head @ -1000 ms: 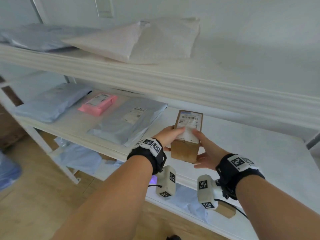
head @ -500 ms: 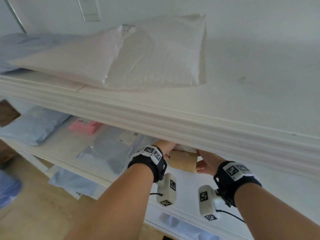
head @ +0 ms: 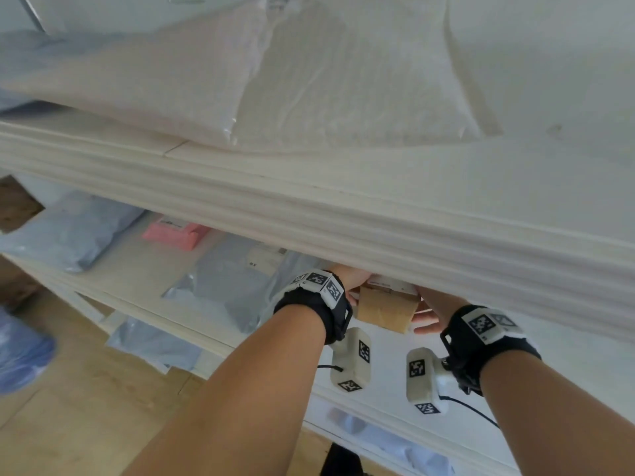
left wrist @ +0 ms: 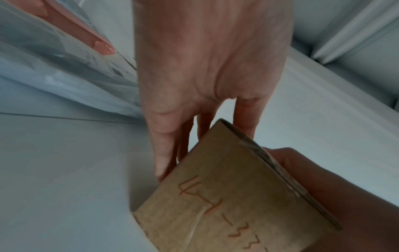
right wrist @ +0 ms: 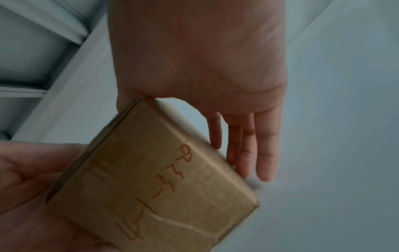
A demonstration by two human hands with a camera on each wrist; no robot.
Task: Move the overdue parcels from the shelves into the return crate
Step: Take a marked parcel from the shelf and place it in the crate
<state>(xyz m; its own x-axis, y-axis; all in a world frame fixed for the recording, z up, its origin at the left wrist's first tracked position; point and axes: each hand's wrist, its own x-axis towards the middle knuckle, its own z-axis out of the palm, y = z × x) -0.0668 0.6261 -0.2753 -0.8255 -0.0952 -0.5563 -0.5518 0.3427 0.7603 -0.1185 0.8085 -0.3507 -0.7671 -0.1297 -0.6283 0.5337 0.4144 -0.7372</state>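
A small brown cardboard box (head: 386, 310) with red handwritten numbers (left wrist: 218, 201) is held tilted just above the middle shelf (head: 385, 369). My left hand (head: 347, 280) lies flat against its left side, fingers (left wrist: 162, 153) straight. My right hand (head: 429, 312) lies flat against the right side, fingers (right wrist: 248, 145) straight too. The box (right wrist: 162, 179) is pressed between the two hands. The top shelf's front edge (head: 343, 218) hides its labelled top and my fingertips in the head view. No crate is in view.
On the middle shelf, left of the box, lie a grey mailer (head: 237, 280), a pink parcel (head: 175, 231) and a blue-grey mailer (head: 68, 231). White mailers (head: 309, 80) lie on the top shelf. More bags (head: 154, 341) sit on the lowest shelf.
The box has gone from out in the open, label up, to deeper under the top shelf's edge, still between both hands. The view has moved closer to the shelves.
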